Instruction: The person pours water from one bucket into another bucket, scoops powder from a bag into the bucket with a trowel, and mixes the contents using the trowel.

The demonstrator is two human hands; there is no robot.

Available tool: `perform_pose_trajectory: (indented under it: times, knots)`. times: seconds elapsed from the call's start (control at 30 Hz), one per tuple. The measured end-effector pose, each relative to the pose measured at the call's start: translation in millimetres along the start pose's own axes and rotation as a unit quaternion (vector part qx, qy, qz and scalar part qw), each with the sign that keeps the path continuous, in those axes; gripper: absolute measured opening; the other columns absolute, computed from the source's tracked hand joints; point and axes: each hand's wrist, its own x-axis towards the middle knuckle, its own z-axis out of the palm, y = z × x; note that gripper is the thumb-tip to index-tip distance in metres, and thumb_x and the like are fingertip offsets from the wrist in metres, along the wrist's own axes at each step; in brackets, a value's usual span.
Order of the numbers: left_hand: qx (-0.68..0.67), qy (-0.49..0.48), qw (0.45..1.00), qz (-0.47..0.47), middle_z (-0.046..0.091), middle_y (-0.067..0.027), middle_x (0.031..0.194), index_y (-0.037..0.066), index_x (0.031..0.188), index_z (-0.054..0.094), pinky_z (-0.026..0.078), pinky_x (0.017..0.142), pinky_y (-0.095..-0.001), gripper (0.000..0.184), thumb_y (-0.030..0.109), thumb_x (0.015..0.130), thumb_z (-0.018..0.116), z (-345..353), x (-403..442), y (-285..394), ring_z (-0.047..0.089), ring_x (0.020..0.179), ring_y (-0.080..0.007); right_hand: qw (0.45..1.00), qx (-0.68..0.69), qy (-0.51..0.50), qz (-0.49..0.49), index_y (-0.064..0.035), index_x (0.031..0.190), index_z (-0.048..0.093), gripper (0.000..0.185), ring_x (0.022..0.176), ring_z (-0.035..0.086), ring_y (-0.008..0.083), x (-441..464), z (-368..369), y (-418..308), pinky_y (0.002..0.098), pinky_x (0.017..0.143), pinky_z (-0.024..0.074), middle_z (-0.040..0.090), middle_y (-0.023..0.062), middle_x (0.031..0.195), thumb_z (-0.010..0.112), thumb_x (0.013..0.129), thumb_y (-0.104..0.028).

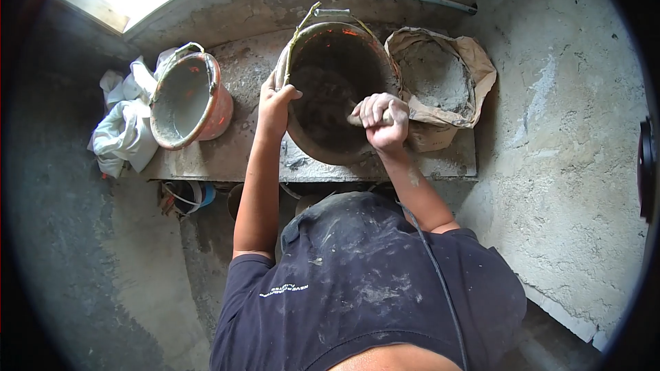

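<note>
To work well inside the large bucket [338, 159], we should brace its rim with our left hand [278, 102], which grips it along with the cord, and turn from the wrist and forearm, scraping the wall and bottom evenly. Our right hand [386, 120] is clenched round a tool handle [355, 121]; its working end is lost in shadow. This bucket sits mid-slab [242, 62], by the near edge. We count two buckets, the small bucket [223, 104] towards the left end; one paper bag [483, 62] of grey powder [433, 75] near the right corner; one tool.
</note>
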Motion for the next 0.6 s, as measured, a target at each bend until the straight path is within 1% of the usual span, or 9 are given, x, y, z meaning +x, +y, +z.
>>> perform_pose_trajectory:
  times: [0.07,0.2,0.27,0.3,0.4,0.43,0.53,0.57,0.6]
  knots:
    - [-0.010,-0.006,1.000,0.000,0.066,-0.0087,0.117,-0.005,0.132,0.057,0.047,0.095,-0.0283,0.060,-0.001,0.072,0.056,-0.5,-0.9,-1.9,0.061,0.104,-0.0174,0.999,-0.010,0.034,-0.007,-0.0077,0.062,0.046,0.044,0.048,0.046,0.0173,10.9,-10.8,5.7,0.0389,0.062,0.0529,0.045,0.0066,0.055,0.045,0.096,-0.036]
    - [-0.008,-0.007,1.000,-0.005,0.066,-0.0083,0.116,-0.005,0.131,0.057,0.047,0.095,-0.0282,0.059,0.000,0.072,0.056,-2.0,-2.2,-1.2,0.061,0.104,-0.0173,0.994,-0.038,-0.040,-0.090,-0.0031,0.063,0.050,0.047,0.051,0.050,0.0189,41.0,-16.2,-5.4,0.0383,0.062,0.0521,0.048,0.0080,0.056,0.052,0.096,-0.036]
    - [-0.009,-0.016,1.000,-0.007,0.066,-0.0082,0.116,-0.005,0.131,0.057,0.047,0.095,-0.0281,0.059,0.000,0.072,0.056,0.0,-2.5,1.6,0.061,0.104,-0.0173,0.992,-0.040,-0.068,-0.101,-0.0031,0.061,0.049,0.046,0.051,0.050,0.0195,55.3,-16.3,-9.8,0.0387,0.063,0.0521,0.048,0.0082,0.055,0.051,0.096,-0.033]
    - [-0.010,-0.025,1.000,-0.003,0.066,-0.0080,0.115,-0.005,0.131,0.057,0.047,0.094,-0.0280,0.059,0.000,0.072,0.057,1.1,-1.9,2.8,0.061,0.103,-0.0172,0.991,-0.058,-0.078,-0.096,-0.0028,0.060,0.049,0.045,0.052,0.051,0.0201,58.5,-18.3,-7.5,0.0392,0.064,0.0522,0.049,0.0087,0.056,0.050,0.095,-0.030]
    - [-0.005,-0.017,1.000,-0.015,0.065,-0.0078,0.116,-0.005,0.133,0.055,0.047,0.095,-0.0279,0.062,0.001,0.072,0.057,0.1,-1.6,2.6,0.061,0.104,-0.0169,0.989,-0.093,-0.093,-0.070,-0.0036,0.059,0.050,0.043,0.053,0.052,0.0191,40.5,-21.9,7.1,0.0384,0.064,0.0527,0.051,0.0083,0.055,0.051,0.093,-0.028]
    - [-0.005,-0.009,1.000,-0.016,0.065,-0.0079,0.118,-0.005,0.134,0.055,0.047,0.095,-0.0279,0.063,0.001,0.072,0.057,-2.7,-0.2,-1.2,0.061,0.105,-0.0165,0.992,-0.085,-0.075,-0.054,-0.0043,0.058,0.050,0.043,0.053,0.053,0.0188,27.1,-16.6,9.6,0.0385,0.063,0.0531,0.052,0.0079,0.055,0.052,0.093,-0.029]
    - [-0.019,-0.014,1.000,-0.003,0.065,-0.0082,0.119,-0.005,0.134,0.055,0.047,0.095,-0.0275,0.062,0.001,0.072,0.056,-2.4,0.0,-2.7,0.060,0.106,-0.0163,0.993,-0.082,-0.084,-0.018,-0.0039,0.058,0.050,0.047,0.051,0.052,0.0198,-2.5,-1.4,6.2,0.0395,0.064,0.0537,0.052,0.0088,0.055,0.054,0.094,-0.033]
    - [-0.026,-0.006,1.000,0.003,0.065,-0.0085,0.117,-0.005,0.133,0.056,0.047,0.094,-0.0279,0.061,0.001,0.072,0.056,0.3,-1.2,-1.6,0.061,0.104,-0.0167,0.993,-0.083,-0.084,-0.015,-0.0039,0.058,0.050,0.047,0.051,0.052,0.0198,-0.4,4.3,1.7,0.0395,0.064,0.0537,0.052,0.0088,0.055,0.054,0.094,-0.033]
    - [-0.028,-0.004,1.000,-0.002,0.065,-0.0085,0.117,-0.005,0.133,0.056,0.047,0.094,-0.0279,0.061,0.001,0.072,0.056,0.6,-2.5,-0.3,0.061,0.104,-0.0167,0.996,-0.041,-0.074,-0.030,-0.0035,0.058,0.050,0.049,0.051,0.052,0.0204,0.9,12.5,-6.7,0.0397,0.064,0.0536,0.052,0.0095,0.055,0.055,0.094,-0.035]
